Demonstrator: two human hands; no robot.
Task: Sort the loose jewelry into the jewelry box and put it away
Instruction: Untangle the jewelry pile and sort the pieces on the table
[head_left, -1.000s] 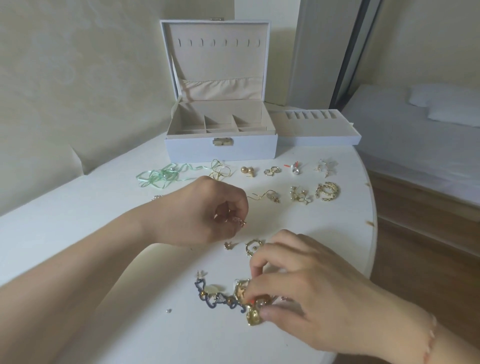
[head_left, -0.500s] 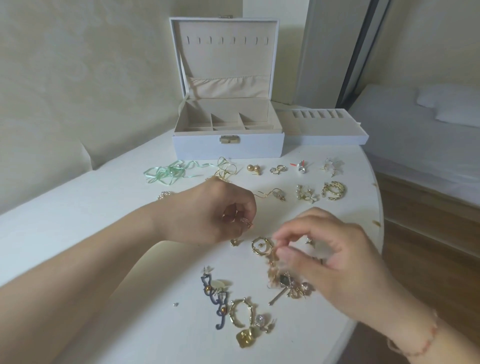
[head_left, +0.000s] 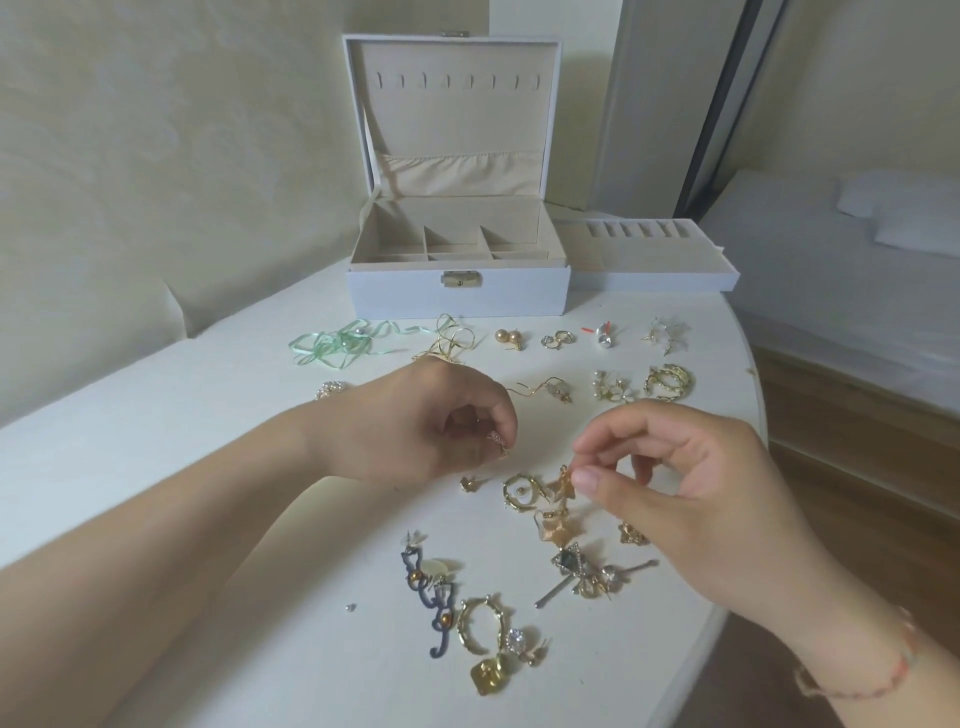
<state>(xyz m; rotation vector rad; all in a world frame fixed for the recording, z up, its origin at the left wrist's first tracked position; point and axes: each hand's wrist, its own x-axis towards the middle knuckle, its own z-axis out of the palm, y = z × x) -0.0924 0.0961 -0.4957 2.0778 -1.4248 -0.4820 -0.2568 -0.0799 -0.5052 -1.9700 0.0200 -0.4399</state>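
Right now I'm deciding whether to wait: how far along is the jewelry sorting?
Early. The jewelry box is open, compartments looking empty. The right hand pinches a gold star earring; the left hand holds a small piece. Everything else lies on the table.

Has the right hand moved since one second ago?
Yes. The right hand went up the table toward the jewelry box, away from the near edge.

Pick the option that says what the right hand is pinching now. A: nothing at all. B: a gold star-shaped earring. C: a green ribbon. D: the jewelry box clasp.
B: the right hand pinches a gold star-shaped earring between thumb and forefinger, just above the table, far from the jewelry box.
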